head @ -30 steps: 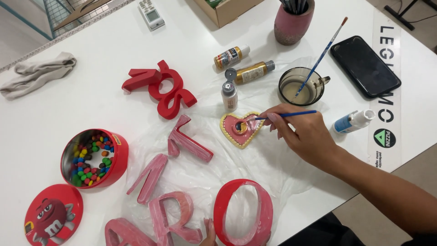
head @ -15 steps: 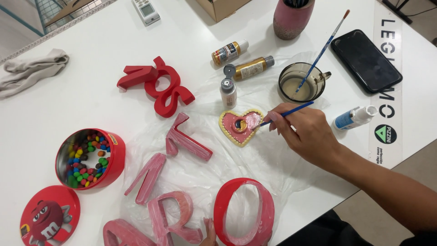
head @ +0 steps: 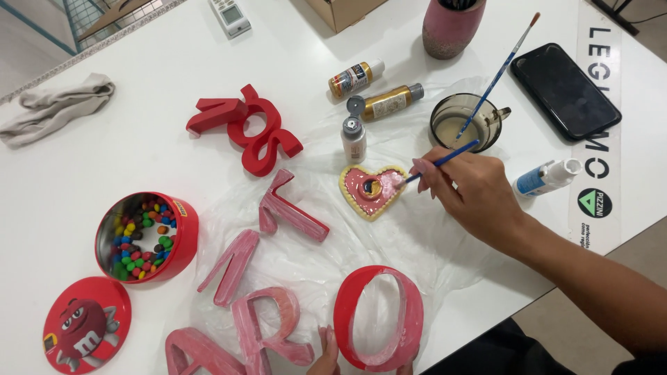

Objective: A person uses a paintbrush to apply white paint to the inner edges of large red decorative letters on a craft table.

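Tin [head: 182,239]: we see candies [head: 142,236] inside.
Cup [head: 464,125]: holds a brush [head: 501,69].
Right hand [head: 467,191]: clamped on paintbrush [head: 445,160].
Left hand [head: 330,354]: cut off, we cannot tell its grip.

pink heart [head: 372,189], blue brush [head: 445,160], red tin [head: 179,236]

Red round tin [head: 182,244] near left edge, filled with coloured candies [head: 139,239]; its red lid [head: 87,333] just below, flat on white table [head: 139,160]. Grey cloth [head: 55,107] crumpled at far left. Dark red letters [head: 246,132] stacked mid-table. Three small paint bottles [head: 368,104] beside glass cup [head: 464,121] with spare brush [head: 504,66] standing in it. Pink pot [head: 451,26] at top. Black phone [head: 564,90] face up, well right. White-and-blue bottle [head: 545,179] lying near it. Remote [head: 231,15], cardboard box [head: 347,10] at top edge.
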